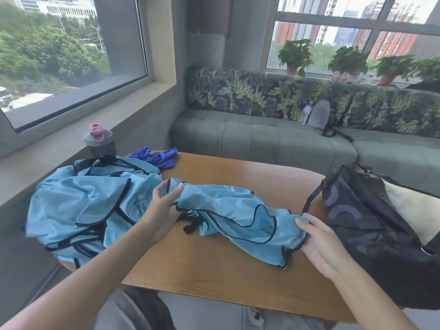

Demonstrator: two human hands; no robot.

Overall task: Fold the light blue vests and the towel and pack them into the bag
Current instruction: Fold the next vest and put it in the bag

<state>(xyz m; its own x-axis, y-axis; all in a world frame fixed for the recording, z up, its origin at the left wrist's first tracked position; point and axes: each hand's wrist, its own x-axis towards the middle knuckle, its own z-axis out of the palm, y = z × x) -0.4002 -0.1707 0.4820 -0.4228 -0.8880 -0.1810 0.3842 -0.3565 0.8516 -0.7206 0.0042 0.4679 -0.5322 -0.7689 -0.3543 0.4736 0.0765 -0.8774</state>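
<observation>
A corner room with large windows on two walls, trees and tall buildings outside. In the foreground, a wooden table (214, 265) with a smooth orange-brown top and a rounded near-left corner; its near edge runs across the lower part of the view, with grey floor below. A broad bare strip of tabletop lies along that near edge, and another at the far middle. Behind the table, a long grey-green tufted sofa (262, 139) with leaf-print back cushions; potted plants (295, 55) line the sill above it.

A heap of light blue vests (78, 203) — thin, slightly shiny fabric with dark trim — covers the table's left end and spills over its left edge. One vest (228, 208) is stretched, crumpled, across the middle of the table. The left hand (162, 210) grips its far bunched end with curled fingers. The right hand (319, 241) pinches its near-right edge between thumb and fingers, just beside the bag.

The black bag (371, 225) sits on the table's right end, soft and slumped, faint curved markings on its side, with something pale behind it. A crumpled purple towel (157, 157) lies at the far-left edge, near a grey bottle (100, 141) with a pink lid on the window ledge.
</observation>
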